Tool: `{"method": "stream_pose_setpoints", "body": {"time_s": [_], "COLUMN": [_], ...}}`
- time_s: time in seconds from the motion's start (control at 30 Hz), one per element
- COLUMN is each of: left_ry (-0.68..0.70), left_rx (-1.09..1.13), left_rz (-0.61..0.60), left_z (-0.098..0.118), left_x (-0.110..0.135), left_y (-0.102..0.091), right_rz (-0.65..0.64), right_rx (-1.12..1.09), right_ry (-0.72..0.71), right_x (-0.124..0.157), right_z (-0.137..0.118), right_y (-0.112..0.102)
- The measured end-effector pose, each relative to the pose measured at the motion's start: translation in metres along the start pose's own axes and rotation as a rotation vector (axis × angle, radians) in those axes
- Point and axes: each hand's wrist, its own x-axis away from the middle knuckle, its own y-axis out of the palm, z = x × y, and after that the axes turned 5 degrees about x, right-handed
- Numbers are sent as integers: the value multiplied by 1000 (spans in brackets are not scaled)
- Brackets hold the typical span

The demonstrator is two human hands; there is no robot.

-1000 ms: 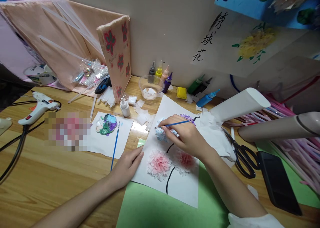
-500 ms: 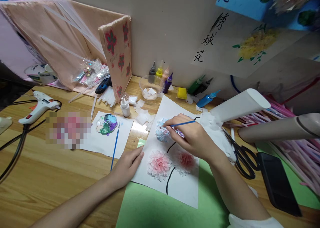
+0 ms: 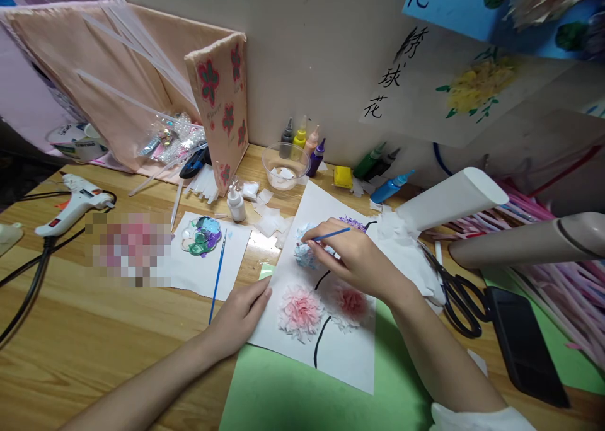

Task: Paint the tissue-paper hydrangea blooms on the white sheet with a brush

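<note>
A thin blue paintbrush [image 3: 334, 234] is pinched in my right hand [image 3: 354, 254], above the light blue ruffled paper flower [image 3: 305, 256]. The brush tip is hidden by the fingers. My left hand [image 3: 243, 314] lies against the left edge of the white sheet [image 3: 288, 349], its fingers stretched out and resting there. Lower on the sheet are two ruffled flowers with pink centres, one left [image 3: 300, 312] and one right [image 3: 352, 302], plus painted black stems. Part of a purple flower [image 3: 354, 222] shows behind my right hand.
A second paintbrush [image 3: 218, 273] lies beside a paint-smeared palette [image 3: 201, 235]. Paint bottles and a clear plastic bowl [image 3: 286, 166] stand at the back. On the right are scissors [image 3: 466, 305], a phone [image 3: 527, 346] and a white tube [image 3: 454, 198]. A glue gun [image 3: 70, 204] lies left.
My right hand has shifted slightly left and down over the blue flower, and the brush has turned with it. More of the purple flower shows. The left hand stays in place.
</note>
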Motion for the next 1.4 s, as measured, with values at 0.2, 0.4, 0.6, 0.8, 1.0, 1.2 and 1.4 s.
{"method": "stream_pose_setpoints", "body": {"time_s": [0.2, 0.4, 0.6, 0.8, 1.0, 1.2, 1.4], "left_ry": [4, 6, 5, 1, -1, -4, -15], "left_rx": [18, 20, 15, 7, 11, 8, -1], "left_rz": [-3, 5, 4, 8, 14, 8, 12], "left_z": [0, 0, -2, -1, 0, 3, 4], "left_x": [1, 1, 0, -1, 0, 0, 1], "left_y": [1, 1, 1, 1, 1, 0, -1], "right_rz": [72, 170, 270, 230, 182, 228, 339], "right_rx": [-20, -37, -42, -50, -33, -27, -17], "right_ry": [-8, 23, 174, 151, 117, 125, 214], "right_x": [3, 3, 1, -3, -4, -3, -2], "right_z": [0, 2, 6, 4, 5, 4, 8], "right_y": [-8, -11, -7, 0, 1, -4, -13]}}
